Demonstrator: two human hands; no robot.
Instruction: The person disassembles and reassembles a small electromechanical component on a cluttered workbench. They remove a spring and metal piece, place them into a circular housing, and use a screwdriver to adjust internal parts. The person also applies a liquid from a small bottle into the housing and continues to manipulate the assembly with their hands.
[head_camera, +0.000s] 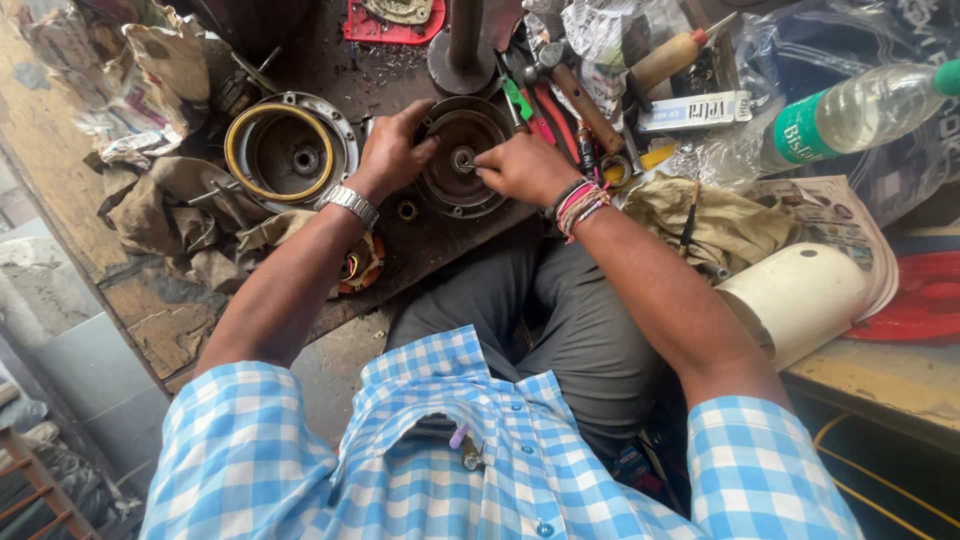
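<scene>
A person in a blue checked shirt works over a cluttered surface (400, 240), both hands on a dark round motor end cover (455, 180) lying flat at about 12 o'clock from the seated body. The left hand (392, 152) sits at the cover's 9 o'clock edge, fingers spread wide and curled over the rim to steady it. The right hand (525, 168) comes in from 3 o'clock, its fingers (487, 160) pinched narrow at the small centre hub (462, 158); whether they hold a small part there cannot be told. The hub lies just left of those fingertips, its axis pointing straight up, nearer the right hand. A second round housing with a yellow ring (290, 150) rests at 9 o'clock, a hammer (575, 90) at 2 o'clock.
</scene>
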